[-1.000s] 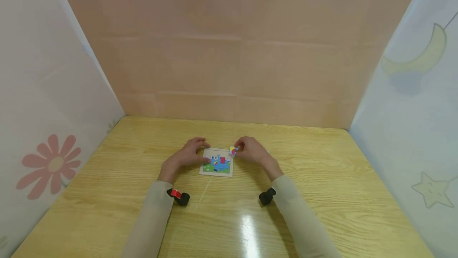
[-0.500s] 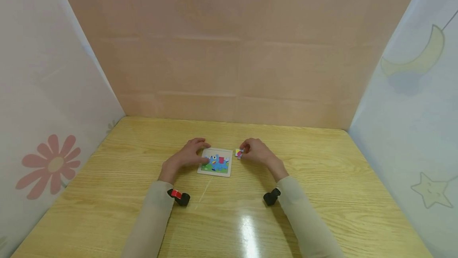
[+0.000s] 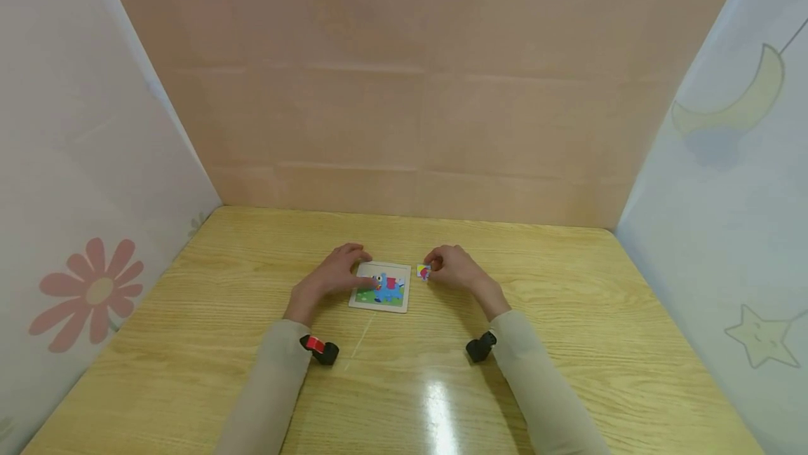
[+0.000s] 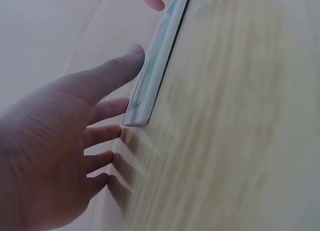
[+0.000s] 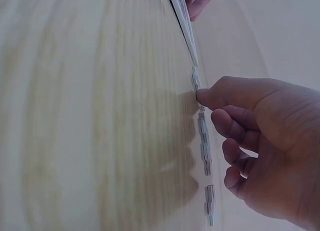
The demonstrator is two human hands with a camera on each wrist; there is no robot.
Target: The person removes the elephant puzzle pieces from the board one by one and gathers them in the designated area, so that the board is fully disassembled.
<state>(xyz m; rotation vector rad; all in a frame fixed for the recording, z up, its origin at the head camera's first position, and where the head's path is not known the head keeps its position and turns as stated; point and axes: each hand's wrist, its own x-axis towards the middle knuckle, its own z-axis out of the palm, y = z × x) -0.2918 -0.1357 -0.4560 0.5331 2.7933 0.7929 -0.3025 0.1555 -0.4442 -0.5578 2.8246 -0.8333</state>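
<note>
A small square jigsaw puzzle board (image 3: 391, 309) with a pale frame lies flat on the table, showing a blue cartoon animal on green. My left hand (image 3: 334, 274) rests at its left side, thumb stretched over the picture, fingers loosely spread by the frame's edge. In the left wrist view the thumb tip overlaps the board's side. Just right of the frame, my right hand (image 3: 457, 270) pinches a yellow, red and blue puzzle piece (image 3: 422, 272) low at the table. The right wrist view has its thumb on that piece, other fingers curled behind.
Several more puzzle pieces (image 5: 205, 143) lie in a line on the wooden table (image 3: 404, 399), under and beyond the right hand; from the head view that hand hides them. A brown backdrop (image 3: 410, 90) rises behind, with printed panels at both sides.
The right hand has drawn the piece rightward from the board's upper right corner down beside the frame, and it has turned slightly. The left thumb has slid a little right over the picture.
</note>
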